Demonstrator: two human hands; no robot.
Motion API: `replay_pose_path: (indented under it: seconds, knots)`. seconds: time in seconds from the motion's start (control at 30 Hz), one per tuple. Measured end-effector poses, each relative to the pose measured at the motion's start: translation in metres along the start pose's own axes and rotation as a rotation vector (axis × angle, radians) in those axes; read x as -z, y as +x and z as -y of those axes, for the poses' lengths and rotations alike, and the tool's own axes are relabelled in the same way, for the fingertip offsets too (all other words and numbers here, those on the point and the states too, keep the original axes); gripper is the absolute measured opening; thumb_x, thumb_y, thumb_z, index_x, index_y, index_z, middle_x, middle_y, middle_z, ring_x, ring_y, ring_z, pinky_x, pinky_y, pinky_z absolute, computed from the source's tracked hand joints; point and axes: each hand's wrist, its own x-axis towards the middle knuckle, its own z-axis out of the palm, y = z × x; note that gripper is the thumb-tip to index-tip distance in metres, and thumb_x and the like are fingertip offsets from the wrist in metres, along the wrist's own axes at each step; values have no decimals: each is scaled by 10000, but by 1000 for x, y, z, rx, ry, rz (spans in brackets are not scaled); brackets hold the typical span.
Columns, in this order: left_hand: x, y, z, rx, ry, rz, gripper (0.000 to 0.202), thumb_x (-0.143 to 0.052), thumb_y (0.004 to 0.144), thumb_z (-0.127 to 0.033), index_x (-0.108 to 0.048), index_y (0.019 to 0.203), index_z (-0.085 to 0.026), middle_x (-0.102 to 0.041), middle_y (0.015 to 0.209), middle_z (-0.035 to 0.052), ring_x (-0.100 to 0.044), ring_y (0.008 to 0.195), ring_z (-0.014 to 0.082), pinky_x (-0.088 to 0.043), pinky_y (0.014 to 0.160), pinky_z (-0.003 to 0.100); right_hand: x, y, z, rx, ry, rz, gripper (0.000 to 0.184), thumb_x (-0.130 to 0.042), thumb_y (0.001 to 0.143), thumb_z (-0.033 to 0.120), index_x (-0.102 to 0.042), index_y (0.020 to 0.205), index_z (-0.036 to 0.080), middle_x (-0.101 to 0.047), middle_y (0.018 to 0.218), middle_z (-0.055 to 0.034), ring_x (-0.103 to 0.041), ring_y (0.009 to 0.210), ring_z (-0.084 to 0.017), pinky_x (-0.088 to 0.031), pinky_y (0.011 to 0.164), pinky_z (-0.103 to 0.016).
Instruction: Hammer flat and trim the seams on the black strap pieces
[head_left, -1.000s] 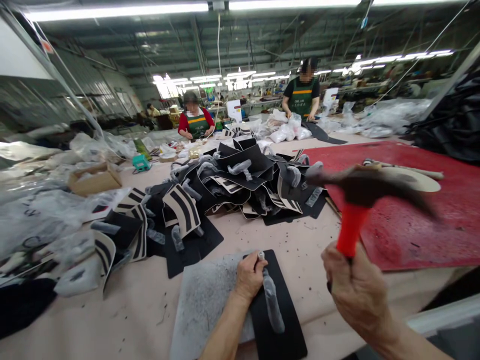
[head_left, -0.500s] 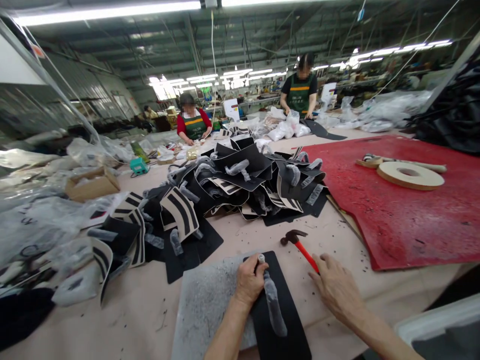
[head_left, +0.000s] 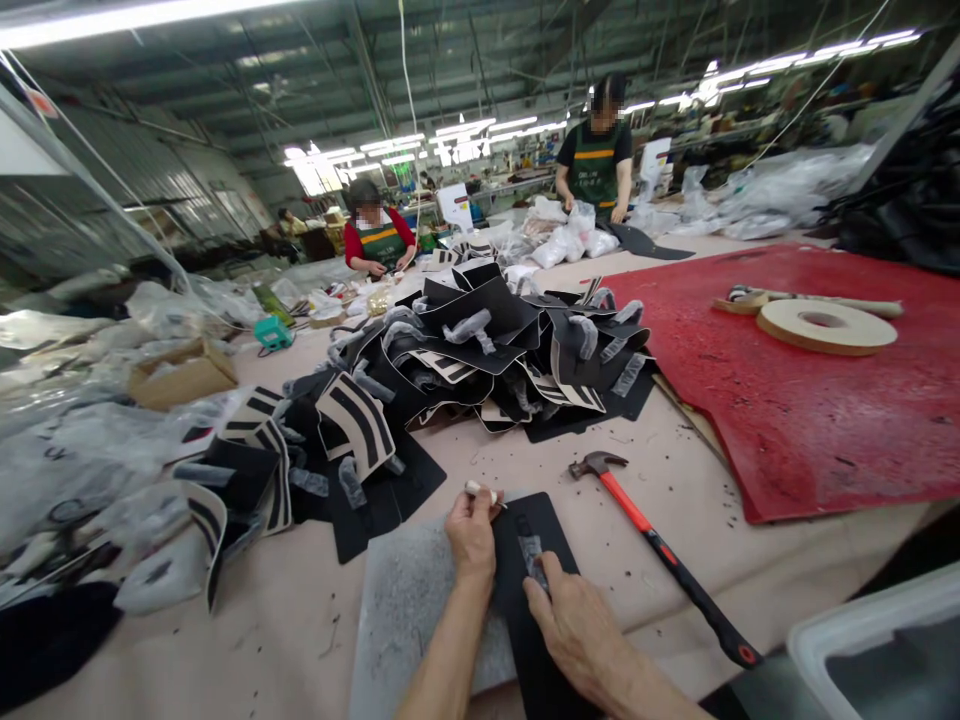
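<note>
Between the fingertips of my left hand (head_left: 474,535) is a short whitish punch (head_left: 481,491), its thin tip pointing right. The hand is closed, just above the left edge of a black panel (head_left: 546,525). My right hand (head_left: 574,615) pinches a plastic-wrapped strap handle (head_left: 530,550) on that panel; the fingers hide its lower part. Under the panel's left side is a grey stone slab (head_left: 409,590). To the right, untouched, a claw hammer (head_left: 649,535) with a red and black handle rests on the table.
A heap of black panels (head_left: 487,320) with wrapped straps lies beyond. On the right are a red sheet (head_left: 810,440) and a tape roll (head_left: 825,328). A white bin (head_left: 825,640) stands at the lower right. Two co-workers (head_left: 379,240) stand across the table.
My right hand has let go of the hammer and moved left onto the strap handle. My left hand has lifted the punch off the strap and tipped it sideways.
</note>
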Motion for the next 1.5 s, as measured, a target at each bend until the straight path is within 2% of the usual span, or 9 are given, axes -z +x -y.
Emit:
replay_pose_path:
  seconds: [0.1,0.23,0.4,0.57,0.67,0.83,1.17,1.33,1.5]
  knots:
    - [8,-3,1,-32,41,71,350,-728,752,-461,-660,808,-122,-721,751,65,-725,754,221,-591,708,323,19,-4,-3,109,14,-48,398,-352,998,320,-488,1343,177,-669,1101,-142,-692,888,-232,-504,753,-323]
    - [29,-7,2,-78,103,48,353,-709,778,-470,-677,860,-129,-741,788,71,-724,754,210,-583,719,306,54,-2,-10,448,-38,-19,589,-378,817,58,-500,1364,236,-438,1445,-127,-568,1180,-224,-464,935,-354]
    - [47,-8,-2,-108,139,14,336,-707,774,-459,-677,808,-126,-739,751,74,-719,709,210,-587,682,304,77,14,-7,753,-230,256,413,-482,679,40,-628,1025,213,-616,1167,-61,-620,967,-196,-456,861,-340]
    - [56,-7,-23,-150,24,-148,329,-729,755,-438,-674,841,-126,-739,763,67,-734,750,227,-604,715,330,82,27,4,427,-509,-67,165,-436,858,122,-590,907,158,-634,920,-131,-634,810,-264,-438,715,-373]
    - [59,-4,-39,-180,-17,-219,322,-726,768,-424,-674,893,-132,-747,794,61,-739,773,221,-601,749,326,77,27,8,172,-471,-128,224,-381,963,250,-575,920,146,-665,826,-145,-667,740,-282,-413,610,-336]
    - [46,-7,-44,-193,57,-69,298,-732,765,-416,-678,836,-131,-748,785,66,-734,765,209,-598,747,301,61,17,11,-6,-302,-110,213,-400,972,255,-567,997,125,-710,816,-149,-704,769,-277,-428,631,-316]
    - [25,-9,-39,-199,41,-9,284,-726,778,-410,-662,843,-140,-739,790,58,-734,790,217,-602,769,328,63,4,16,69,22,-186,456,-357,962,291,-476,1348,80,-722,1010,-176,-702,899,-271,-499,788,-364]
    - [21,-4,-41,-199,162,83,275,-708,791,-407,-665,850,-142,-741,786,61,-725,768,211,-586,740,309,30,4,14,77,42,-91,462,-357,962,271,-507,1359,88,-731,1015,-164,-714,860,-281,-527,761,-378]
    - [15,-5,-28,-170,265,170,222,-675,811,-377,-667,829,-156,-738,775,44,-707,742,188,-560,710,268,-2,-1,4,130,131,-176,472,-309,991,269,-453,1404,93,-716,1104,-165,-726,830,-273,-565,704,-381]
